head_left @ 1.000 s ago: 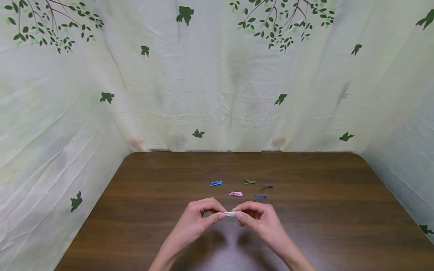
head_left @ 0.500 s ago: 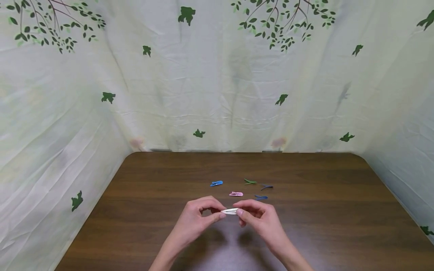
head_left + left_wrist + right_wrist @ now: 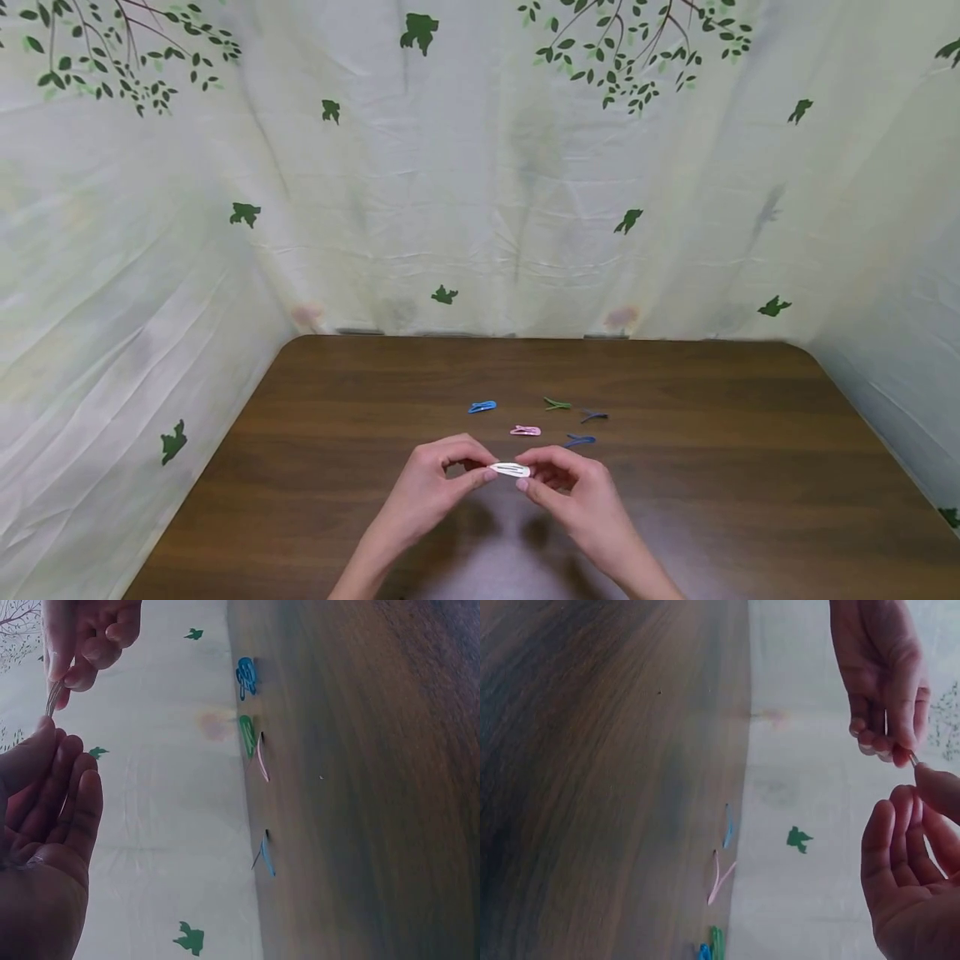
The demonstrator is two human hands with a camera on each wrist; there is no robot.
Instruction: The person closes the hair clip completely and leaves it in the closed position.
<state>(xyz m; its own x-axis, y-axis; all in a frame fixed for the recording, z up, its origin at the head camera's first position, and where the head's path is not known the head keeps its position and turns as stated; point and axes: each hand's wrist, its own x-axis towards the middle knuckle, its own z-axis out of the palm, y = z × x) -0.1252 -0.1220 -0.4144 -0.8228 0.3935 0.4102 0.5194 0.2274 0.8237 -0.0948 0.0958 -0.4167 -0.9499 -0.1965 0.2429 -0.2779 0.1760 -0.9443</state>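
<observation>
A white snap hair clip (image 3: pixel 511 470) is held up between both hands over the table, its slotted face turned toward the head camera. My left hand (image 3: pixel 442 477) pinches the narrow tip between thumb and index finger. At the wider end is my right hand (image 3: pixel 572 492), thumb below and index finger above. In the left wrist view the clip (image 3: pixel 54 697) shows edge-on, bridging the two hands' fingertips. The right wrist view shows just a sliver of it, mostly hidden by the fingers.
Beyond the hands, several clips lie on the brown wooden table (image 3: pixel 337 467): a light blue clip (image 3: pixel 482 407), a pink clip (image 3: pixel 525 431), a green clip (image 3: pixel 557 404), a dark blue clip (image 3: pixel 595 415) and a blue clip (image 3: pixel 581 441). A pale leaf-print curtain (image 3: pixel 480 167) surrounds the table.
The white hair clip has turned from edge-on to showing its flat, slotted face. The right thumb has slid lower, off the clip's front. The left hand stays nearly in place.
</observation>
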